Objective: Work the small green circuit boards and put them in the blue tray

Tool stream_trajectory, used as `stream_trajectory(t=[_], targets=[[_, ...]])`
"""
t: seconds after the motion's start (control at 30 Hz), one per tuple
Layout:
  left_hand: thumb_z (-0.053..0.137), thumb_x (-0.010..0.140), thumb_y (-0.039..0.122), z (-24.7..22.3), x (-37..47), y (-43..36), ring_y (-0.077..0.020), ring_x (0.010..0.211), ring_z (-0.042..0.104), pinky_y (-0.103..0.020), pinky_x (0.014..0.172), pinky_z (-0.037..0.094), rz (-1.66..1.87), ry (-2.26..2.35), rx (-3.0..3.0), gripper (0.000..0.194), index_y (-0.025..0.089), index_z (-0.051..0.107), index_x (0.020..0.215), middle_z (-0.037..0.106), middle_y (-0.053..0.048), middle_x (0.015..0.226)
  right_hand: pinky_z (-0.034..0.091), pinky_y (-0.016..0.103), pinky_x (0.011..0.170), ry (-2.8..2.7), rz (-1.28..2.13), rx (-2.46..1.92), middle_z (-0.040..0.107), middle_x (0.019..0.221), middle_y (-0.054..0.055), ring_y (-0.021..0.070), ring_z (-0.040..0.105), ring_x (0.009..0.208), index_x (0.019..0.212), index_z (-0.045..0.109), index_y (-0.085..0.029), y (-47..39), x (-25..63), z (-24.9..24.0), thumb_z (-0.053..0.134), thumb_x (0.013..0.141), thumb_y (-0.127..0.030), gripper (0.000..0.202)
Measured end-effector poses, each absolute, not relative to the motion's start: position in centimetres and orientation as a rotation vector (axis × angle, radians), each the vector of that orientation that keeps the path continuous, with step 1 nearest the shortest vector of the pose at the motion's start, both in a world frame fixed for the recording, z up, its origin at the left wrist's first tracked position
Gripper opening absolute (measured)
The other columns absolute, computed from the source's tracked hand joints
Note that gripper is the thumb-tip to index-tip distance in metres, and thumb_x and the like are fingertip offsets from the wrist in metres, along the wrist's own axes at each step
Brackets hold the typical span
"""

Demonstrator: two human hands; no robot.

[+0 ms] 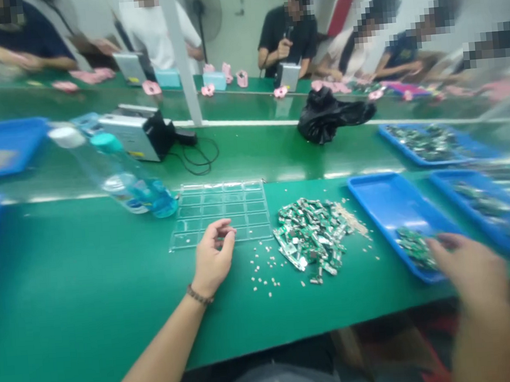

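My left hand [214,259], with a beaded bracelet at the wrist, hovers over the front edge of a clear compartment tray [245,206]. Its fingers curl loosely, the thumb stands a little apart, and nothing shows between them. To its right lies a heap of small green circuit boards [311,233], with tiny pale pieces [263,267] scattered in front. My right hand [473,268] is at the near right edge of a blue tray [379,199], beside a small pile of boards [413,246] inside. Motion blurs its fingers, so whether they hold a board is unclear.
Two bottles [134,177] lean at the clear tray's left. Behind them are a silver-and-black device [135,132] and its cable. A black plastic bag [326,115] lies at the back. More blue trays [485,196] stand on the right. Several people sit across the bench.
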State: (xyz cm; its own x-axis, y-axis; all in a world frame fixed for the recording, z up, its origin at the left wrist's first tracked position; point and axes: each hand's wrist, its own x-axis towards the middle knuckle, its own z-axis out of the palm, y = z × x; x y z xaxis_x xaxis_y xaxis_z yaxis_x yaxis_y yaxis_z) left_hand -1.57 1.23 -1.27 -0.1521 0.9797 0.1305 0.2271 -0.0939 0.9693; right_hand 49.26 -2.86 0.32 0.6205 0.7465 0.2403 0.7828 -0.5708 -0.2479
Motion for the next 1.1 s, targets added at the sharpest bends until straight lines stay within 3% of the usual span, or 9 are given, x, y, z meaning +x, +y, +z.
stream_trajectory(t=[0.1,0.2,0.4,0.53,0.67,0.8,0.9,1.0,1.1], targets=[[0.056,0.088,0.034,-1.5,-2.0,1.5,-0.0127,0.076,0.06,-0.022,0.066,0.048,1.319,1.488,1.376,0.031,0.018,0.056,0.115,0.064,-0.003,0.088,0.046,0.049,0.067,-1.573,0.012,-2.141,0.071,0.086,0.016,0.0311,0.064,0.071,0.083,0.068,-0.037,-1.7,42.6,0.1,0.06,0.074,-0.054,0.021],[0.056,0.087,0.032,-1.6,-2.0,1.4,-0.0117,0.07,0.058,-0.022,0.064,0.046,1.344,1.555,1.402,0.028,0.018,0.058,0.111,0.064,-0.003,0.085,0.05,0.045,0.072,-1.849,0.389,-1.718,0.072,0.093,0.01,0.0282,0.066,0.081,0.085,0.07,-0.035,0.9,32.8,0.7,0.06,0.08,-0.052,0.02],[0.052,0.087,0.027,-1.4,-0.6,0.2,-0.0143,0.068,0.058,-0.027,0.066,0.047,1.283,1.552,1.677,0.02,0.019,0.064,0.101,0.066,-0.004,0.084,0.047,0.036,0.09,-2.315,0.529,-0.855,0.07,0.1,0.005,0.0212,0.061,0.097,0.097,0.073,-0.025,11.5,10.7,3.9,0.055,0.09,-0.026,0.019],[0.05,0.088,0.024,-1.1,-0.7,-0.3,-0.0135,0.059,0.053,-0.026,0.062,0.044,1.249,1.536,1.801,0.019,0.019,0.065,0.097,0.063,-0.003,0.074,0.045,0.036,0.091,-2.532,0.539,-0.951,0.066,0.112,0.011,0.0253,0.057,0.109,0.092,0.075,-0.019,17.2,0.5,4.9,0.061,0.085,-0.016,0.016],[0.048,0.088,0.022,-1.1,-1.7,0.2,-0.0132,0.056,0.05,-0.026,0.059,0.041,1.261,1.578,1.838,0.017,0.02,0.063,0.095,0.059,-0.001,0.068,0.048,0.033,0.087,-2.535,0.574,-1.045,0.073,0.095,0.014,0.0259,0.063,0.102,0.072,0.074,-0.012,18.9,-3.3,4.8,0.071,0.071,-0.009,0.004],[0.048,0.088,0.021,-0.9,-2.2,0.6,-0.0132,0.058,0.053,-0.025,0.06,0.042,1.246,1.596,1.873,0.016,0.02,0.063,0.094,0.061,-0.001,0.07,0.045,0.018,0.083,-2.43,0.601,-1.171,0.072,0.078,0.005,0.0081,0.068,0.088,0.059,0.065,-0.003,18.5,-3.8,4.4,0.042,0.091,-0.021,0.043],[0.051,0.088,0.021,-0.8,-2.5,0.7,-0.013,0.06,0.055,-0.024,0.061,0.042,1.233,1.626,1.92,0.015,0.019,0.063,0.096,0.064,-0.001,0.073,0.044,0.021,0.085,-2.399,0.582,-1.22,0.068,0.086,0.002,0.0011,0.066,0.082,0.071,0.063,0.003,18.1,-3.9,4.4,0.013,0.101,-0.018,0.062],[0.053,0.086,0.021,-0.9,-2.7,0.9,-0.0118,0.057,0.053,-0.023,0.058,0.041,1.264,1.668,1.97,0.012,0.017,0.063,0.092,0.062,0.0,0.069,0.046,0.026,0.085,-2.431,0.568,-1.211,0.071,0.082,0.002,0.0058,0.066,0.086,0.073,0.066,-0.003,18.7,-4.1,5.1,0.032,0.099,-0.013,0.044],[0.056,0.085,0.022,-0.9,-2.9,1.3,-0.0113,0.057,0.054,-0.023,0.058,0.042,1.341,1.703,2.008,0.014,0.016,0.065,0.093,0.064,0.0,0.071,0.048,0.02,0.078,-2.454,0.552,-1.139,0.073,0.073,-0.005,0.011,0.068,0.083,0.068,0.07,-0.016,20.2,-3.4,6.1,0.063,0.08,-0.015,0.014]])
